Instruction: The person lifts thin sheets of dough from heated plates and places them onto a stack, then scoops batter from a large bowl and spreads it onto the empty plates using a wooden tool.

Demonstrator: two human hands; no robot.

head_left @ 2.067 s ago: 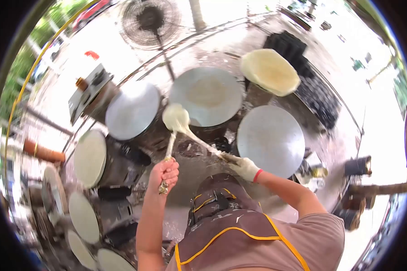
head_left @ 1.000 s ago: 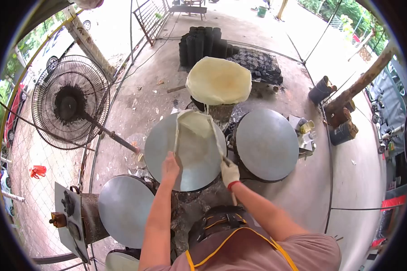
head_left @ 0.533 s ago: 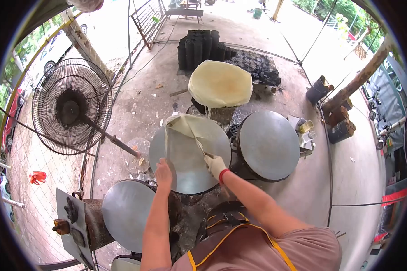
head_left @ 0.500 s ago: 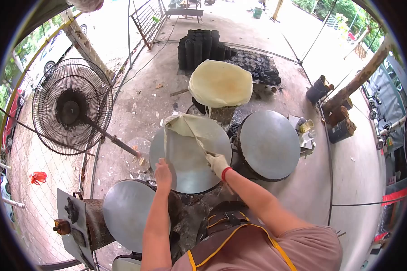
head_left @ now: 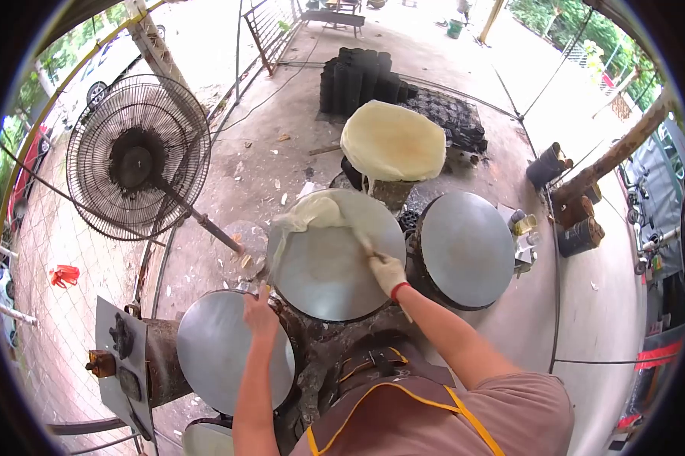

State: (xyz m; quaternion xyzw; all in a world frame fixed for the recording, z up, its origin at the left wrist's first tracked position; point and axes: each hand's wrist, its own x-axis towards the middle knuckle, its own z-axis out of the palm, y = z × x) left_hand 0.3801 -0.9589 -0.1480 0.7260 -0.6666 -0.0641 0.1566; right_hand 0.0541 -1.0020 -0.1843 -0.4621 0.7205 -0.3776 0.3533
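Note:
A thin pale dough sheet lies bunched over the far left part of the middle round griddle. Its narrow edge trails down the griddle's left side toward my left hand. That bare hand is closed, its fingertips pinched at the end of the trailing edge, over the rim of the left griddle. My right hand, in a pale glove with a red band at the wrist, grips a thin stick-like tool. The tool's far end blurs into the dough, so its shape is unclear.
A stack of pale round sheets stands behind the middle griddle. Another griddle is at the right. A large fan stands at the left. Black cylinders are piled at the back, and cans stand by the right-hand post.
My left hand has moved down and left, off the middle griddle. The dough has slumped into a bunch at the far left. My right hand stays over the griddle's right side; the camera view has shifted.

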